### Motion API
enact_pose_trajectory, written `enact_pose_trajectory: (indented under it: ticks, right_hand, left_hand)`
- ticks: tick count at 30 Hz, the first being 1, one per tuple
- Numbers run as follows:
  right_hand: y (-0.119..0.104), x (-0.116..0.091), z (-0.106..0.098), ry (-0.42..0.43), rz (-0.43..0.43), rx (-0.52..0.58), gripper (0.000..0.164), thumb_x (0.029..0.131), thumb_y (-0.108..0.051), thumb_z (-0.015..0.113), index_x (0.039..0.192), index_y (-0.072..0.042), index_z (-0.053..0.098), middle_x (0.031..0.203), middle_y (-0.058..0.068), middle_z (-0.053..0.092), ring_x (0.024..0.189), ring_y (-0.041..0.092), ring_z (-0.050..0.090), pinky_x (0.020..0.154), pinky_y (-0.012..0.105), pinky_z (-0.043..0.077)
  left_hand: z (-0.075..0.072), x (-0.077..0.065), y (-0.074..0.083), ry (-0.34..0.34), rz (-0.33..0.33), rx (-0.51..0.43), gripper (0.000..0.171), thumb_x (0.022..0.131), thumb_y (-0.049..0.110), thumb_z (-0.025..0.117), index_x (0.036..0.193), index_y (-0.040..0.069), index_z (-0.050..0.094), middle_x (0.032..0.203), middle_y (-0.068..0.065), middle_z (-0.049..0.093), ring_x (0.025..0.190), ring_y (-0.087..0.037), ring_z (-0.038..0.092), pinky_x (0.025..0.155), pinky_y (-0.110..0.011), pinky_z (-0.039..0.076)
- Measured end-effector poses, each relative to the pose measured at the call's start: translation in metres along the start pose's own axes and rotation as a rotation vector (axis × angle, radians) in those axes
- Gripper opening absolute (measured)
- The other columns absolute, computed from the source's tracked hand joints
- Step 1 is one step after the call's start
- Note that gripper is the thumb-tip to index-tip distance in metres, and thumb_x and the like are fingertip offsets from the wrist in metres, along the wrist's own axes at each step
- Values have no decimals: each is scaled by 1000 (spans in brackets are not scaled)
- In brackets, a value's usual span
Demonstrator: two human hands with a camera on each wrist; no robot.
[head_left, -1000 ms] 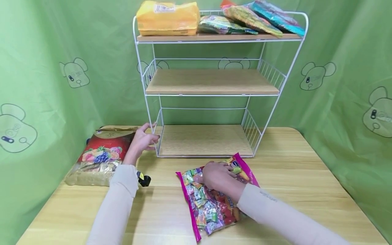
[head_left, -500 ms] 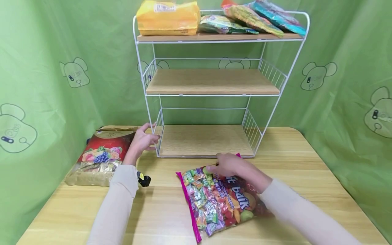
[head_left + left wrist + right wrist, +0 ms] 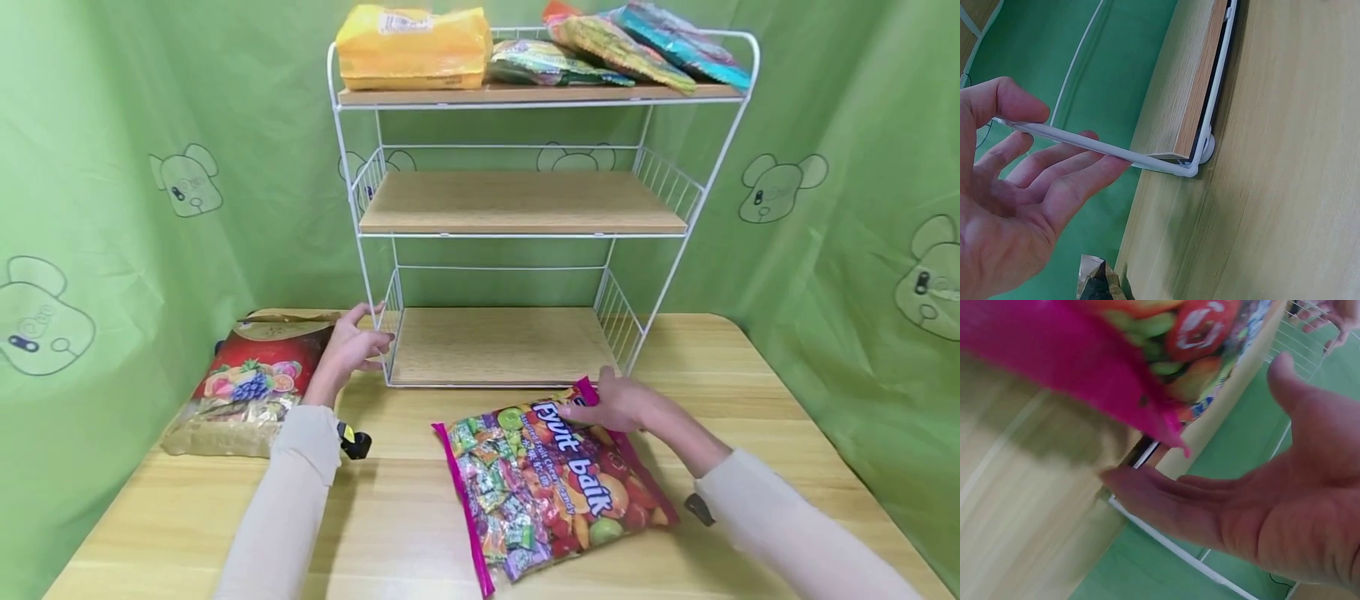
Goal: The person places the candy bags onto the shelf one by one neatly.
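My left hand [image 3: 351, 343] holds the white front post of a wire shelf rack [image 3: 525, 204] at its lower left. In the left wrist view, thumb and fingers pinch the post [image 3: 1079, 139]. A candy bag [image 3: 551, 492] with pink ends and "Fyuit baik" print lies flat and slanted on the table before the rack. Over the bag's far right corner is my right hand [image 3: 621, 402], fingers extended. The right wrist view shows that right hand [image 3: 1266, 494] with thumb spread wide, beside the bag's pink end [image 3: 1085, 369].
A red and gold fruit-print bag [image 3: 251, 383] lies at the left of the wooden table [image 3: 750, 442]. On the rack's top shelf sit a yellow pack [image 3: 412, 50], a blue bag [image 3: 678, 46] and other colourful bags. Green curtains [image 3: 817, 108] surround the table.
My right hand has slid right from the middle of the candy bag to its far right corner, uncovering the print. The left hand stays on the post, and the bag lies where it was.
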State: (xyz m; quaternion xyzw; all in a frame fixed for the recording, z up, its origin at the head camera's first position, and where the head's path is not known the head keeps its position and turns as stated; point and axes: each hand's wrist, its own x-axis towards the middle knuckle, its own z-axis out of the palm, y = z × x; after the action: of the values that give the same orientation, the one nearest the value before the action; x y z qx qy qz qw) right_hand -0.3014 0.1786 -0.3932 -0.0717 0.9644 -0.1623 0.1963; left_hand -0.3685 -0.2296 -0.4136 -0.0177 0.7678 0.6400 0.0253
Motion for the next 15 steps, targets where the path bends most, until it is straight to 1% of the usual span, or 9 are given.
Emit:
enact_pose_trajectory:
  ticks: [1, 2, 3, 5, 6, 7, 9, 12, 15]
  right_hand:
    - [3, -2, 0, -42, 14, 5, 113, 90, -69, 59, 144, 24, 23, 129, 47, 48, 117, 57, 56, 87, 59, 60]
    - [6, -3, 0, -80, 23, 20, 111, 89, -70, 59, 142, 22, 27, 122, 43, 53, 109, 53, 61, 79, 56, 63]
    - [8, -4, 0, -115, 30, 35, 106, 88, -72, 59, 137, 19, 36, 114, 37, 58, 101, 47, 66, 72, 53, 64]
    - [12, -6, 1, -170, 33, 77, 93, 87, -73, 60, 122, 12, 49, 98, 22, 62, 88, 34, 69, 63, 47, 65]
    - [14, -6, 1, -192, 32, 108, 85, 87, -72, 61, 116, 8, 52, 94, 16, 63, 85, 29, 69, 63, 47, 65]
    - [15, -6, 2, -209, 26, 133, 79, 87, -70, 62, 112, 4, 54, 93, 14, 64, 85, 27, 69, 64, 47, 65]
    - [17, -6, 4, -224, 5, 177, 70, 88, -65, 66, 110, 0, 55, 92, 10, 68, 85, 25, 70, 69, 47, 65]
    - [20, -3, 8, -225, -53, 217, 66, 88, -56, 71, 117, 0, 53, 94, 8, 71, 89, 24, 71, 80, 48, 64]
    - [24, -1, 10, -217, -91, 228, 75, 87, -53, 74, 127, 4, 47, 96, 8, 71, 92, 23, 71, 89, 48, 62]
  left_hand:
    - [1, 0, 0, 2, 0, 5, 59, 89, 2, 65, 145, 16, 48, 92, -15, 64, 92, -34, 67, 91, -56, 60]
    - [1, 0, 0, 4, 2, 7, 59, 89, 2, 65, 144, 16, 49, 91, -14, 64, 92, -34, 67, 90, -56, 61]
    - [1, 0, -1, 8, 4, 8, 59, 89, 2, 65, 144, 16, 49, 89, -13, 63, 90, -33, 67, 90, -57, 61]
    - [2, 1, -1, 11, 5, 6, 59, 89, 2, 65, 144, 16, 49, 86, -11, 62, 88, -32, 66, 90, -57, 61]
    - [2, 2, -2, 11, 5, 7, 59, 89, 2, 65, 144, 16, 49, 85, -10, 62, 88, -32, 67, 90, -57, 60]
    - [2, 2, -2, 12, 6, 7, 59, 89, 1, 65, 144, 17, 49, 85, -10, 62, 87, -31, 66, 90, -57, 60]
    - [1, 2, -2, 9, 4, 5, 59, 89, 1, 64, 144, 17, 49, 85, -10, 62, 87, -30, 67, 91, -57, 60]
    - [0, 2, -2, 5, 0, 8, 59, 90, 1, 64, 145, 17, 49, 85, -10, 63, 87, -30, 67, 91, -57, 60]
    - [0, 2, -1, 9, 1, 8, 59, 89, 1, 64, 144, 18, 49, 87, -11, 63, 88, -31, 67, 90, -57, 61]
